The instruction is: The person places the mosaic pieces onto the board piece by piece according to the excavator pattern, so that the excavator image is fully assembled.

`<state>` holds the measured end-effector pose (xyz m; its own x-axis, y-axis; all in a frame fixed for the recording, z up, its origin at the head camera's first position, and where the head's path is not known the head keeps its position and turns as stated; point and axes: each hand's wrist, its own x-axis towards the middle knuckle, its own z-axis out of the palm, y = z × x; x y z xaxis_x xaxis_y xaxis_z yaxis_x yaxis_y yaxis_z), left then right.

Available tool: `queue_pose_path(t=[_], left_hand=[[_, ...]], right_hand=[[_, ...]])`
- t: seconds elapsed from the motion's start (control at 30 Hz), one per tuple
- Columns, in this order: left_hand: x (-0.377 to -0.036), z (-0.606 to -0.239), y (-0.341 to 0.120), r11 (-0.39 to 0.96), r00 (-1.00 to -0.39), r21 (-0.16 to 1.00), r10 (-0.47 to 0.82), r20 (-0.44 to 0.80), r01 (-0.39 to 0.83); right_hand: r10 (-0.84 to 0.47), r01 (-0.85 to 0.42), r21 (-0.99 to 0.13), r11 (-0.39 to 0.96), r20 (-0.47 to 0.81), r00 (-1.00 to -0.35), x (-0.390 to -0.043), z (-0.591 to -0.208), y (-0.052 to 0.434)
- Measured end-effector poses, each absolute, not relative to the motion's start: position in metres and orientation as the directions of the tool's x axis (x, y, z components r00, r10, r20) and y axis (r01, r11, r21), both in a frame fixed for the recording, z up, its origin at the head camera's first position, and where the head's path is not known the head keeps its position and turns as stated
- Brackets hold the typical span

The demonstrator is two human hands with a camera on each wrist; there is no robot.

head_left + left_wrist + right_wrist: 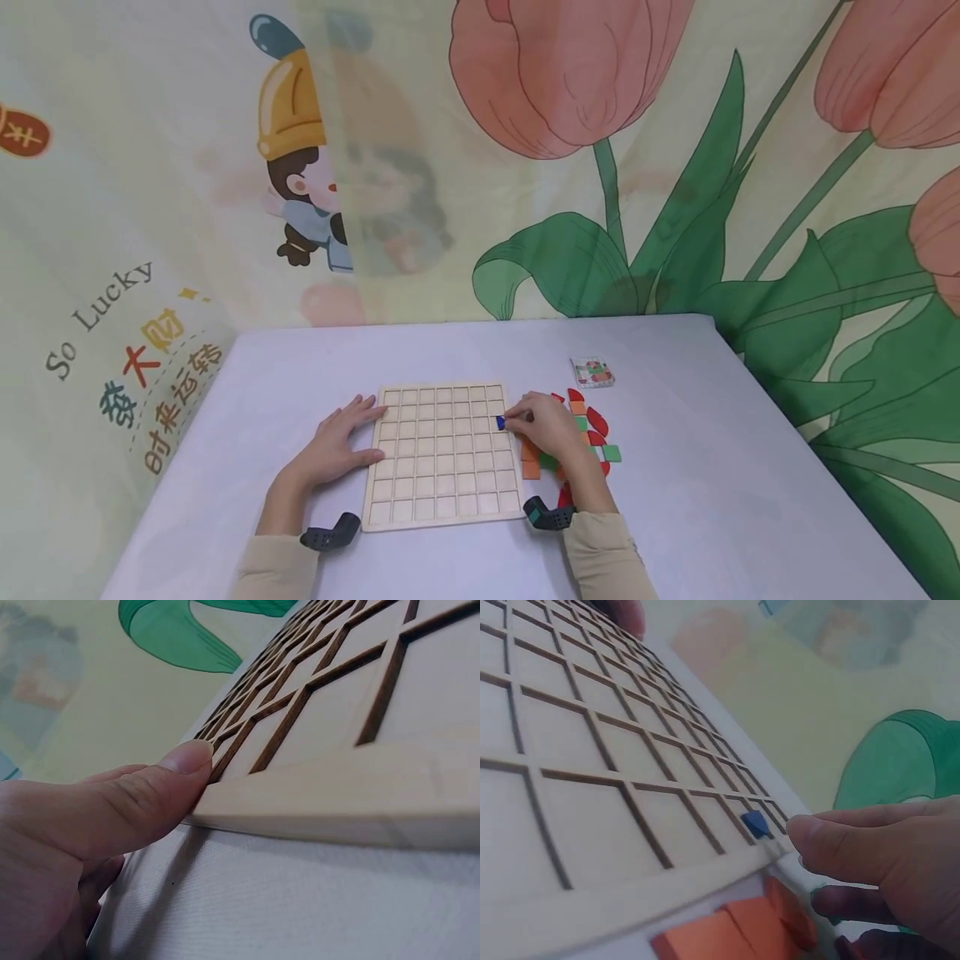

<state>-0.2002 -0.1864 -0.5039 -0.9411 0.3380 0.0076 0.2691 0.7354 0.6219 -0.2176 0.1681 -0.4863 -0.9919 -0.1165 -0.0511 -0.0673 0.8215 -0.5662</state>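
1. The right hand [546, 427] pinched a blue tile [500, 422] at the grid board's [442, 457] right edge, low centre of frame.
2. Left hand [341, 446], fingers flat, steadied the board; cells all looked bare (barely begun), the tile pile [592, 433] waited right of it.

The pale lilac surface [712, 500] carries a wooden grid board [442, 454], a heap of coloured tiles [592, 437] just beside its right edge, and a small card [592, 372] further back.

The cloth backdrop [112, 250] at the left carried the English words "So Lucky" in grey, with coloured Chinese characters curving beneath them, not clearly legible.
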Motion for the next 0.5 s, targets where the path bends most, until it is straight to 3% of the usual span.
queue_pose_path(t=[0.23, 0.5], left_hand=[[-0.198, -0.504, -0.187, 0.722, -0.941, 0.631, 0.338, 0.034, 0.282], [-0.199, -0.503, -0.186, 0.731, -0.946, 0.633, 0.324, 0.010, 0.256]], right_hand=[[0.006, 0.023, -0.593, 0.805, -0.031, -1.000, -0.215, -0.479, 0.212], [0.140, 0.191, -0.606, 0.772, -0.132, -0.981, -0.209, -0.477, 0.256]])
